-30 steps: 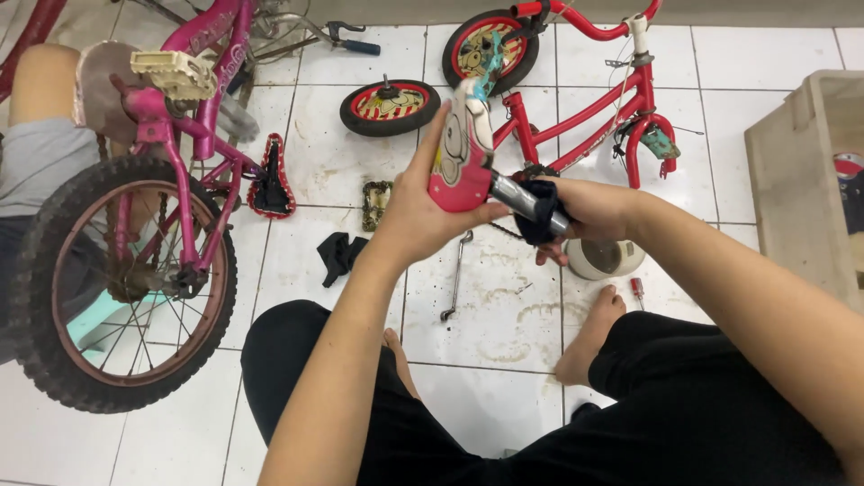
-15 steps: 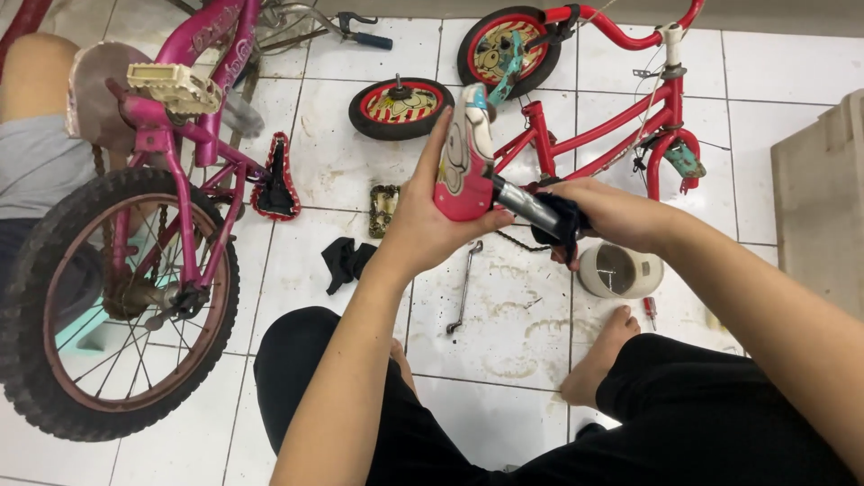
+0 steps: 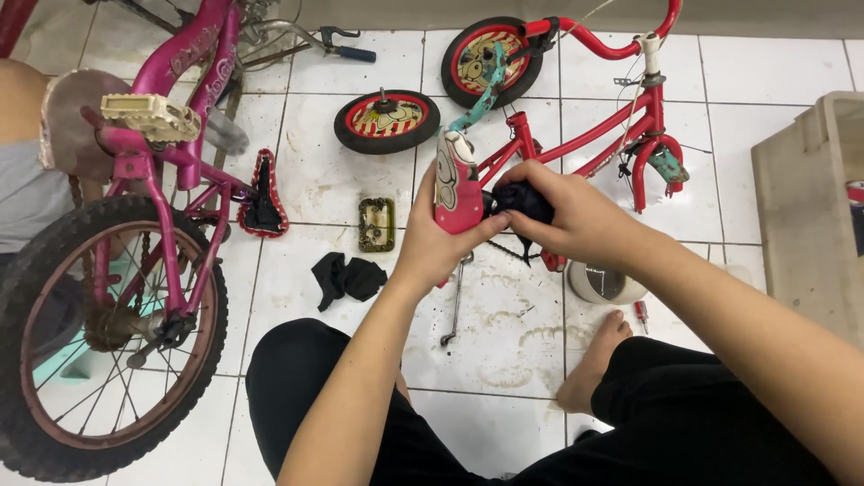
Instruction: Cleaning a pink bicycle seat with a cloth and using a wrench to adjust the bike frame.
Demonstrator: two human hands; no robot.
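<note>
White tiles [image 3: 297,180], hands [image 3: 504,220] gripping glossy red guard [image 3: 456,184]

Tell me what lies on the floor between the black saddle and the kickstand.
In the head view, a grimy pedal and a black rag lie on the tiles between the saddle and the kickstand.

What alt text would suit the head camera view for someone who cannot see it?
Seated on a white tiled floor, a person's left hand holds a pink bike part while the right hand presses a black cloth against it. A red bicycle frame lies beyond.
</note>
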